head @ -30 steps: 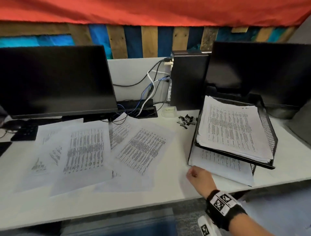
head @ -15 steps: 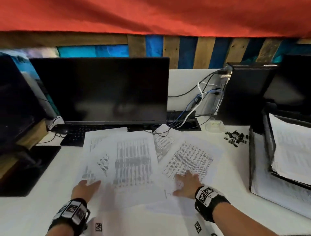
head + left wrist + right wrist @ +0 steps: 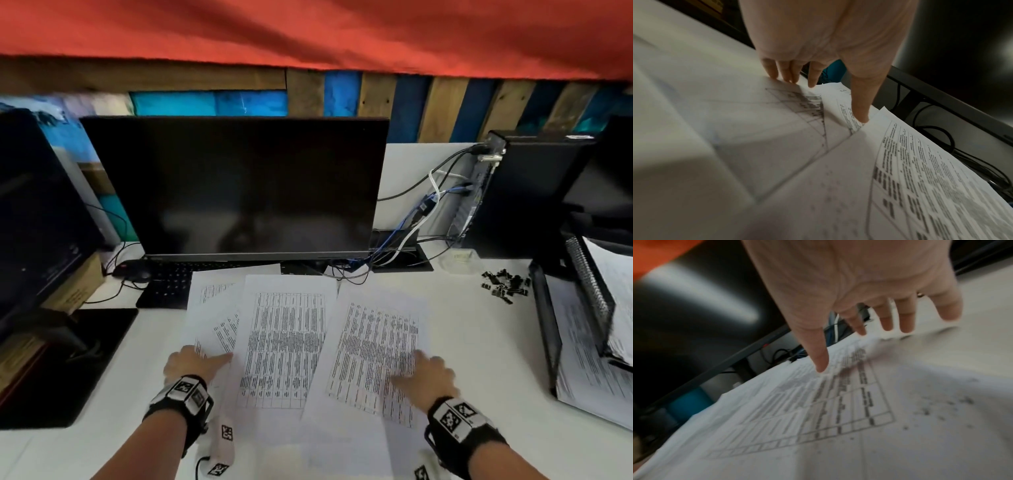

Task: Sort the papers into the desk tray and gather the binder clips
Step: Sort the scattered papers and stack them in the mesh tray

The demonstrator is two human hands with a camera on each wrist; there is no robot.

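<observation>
Several printed sheets [image 3: 284,342] lie overlapping on the white desk in front of the monitor. My left hand [image 3: 191,363] rests flat on the left sheet [image 3: 777,113], fingers straight, thumb touching the edge of the middle sheet. My right hand [image 3: 428,373] lies flat with spread fingers on the right sheet [image 3: 376,349], seen blurred in the right wrist view [image 3: 818,410]. A pile of small black binder clips [image 3: 505,286] sits at the back right. The black mesh desk tray [image 3: 589,291] stands at the far right with papers [image 3: 616,294] stacked in it.
A dark monitor [image 3: 236,185] stands behind the sheets, a keyboard [image 3: 168,284] under its edge. Cables [image 3: 411,226] run to a black computer box [image 3: 527,192]. A small clear container [image 3: 460,260] sits near the clips. A black pad [image 3: 68,363] lies left.
My view has swung left from the tray to the loose sheets. Both hands have come onto the sheets, and the sheets have been pushed closer together and straighter.
</observation>
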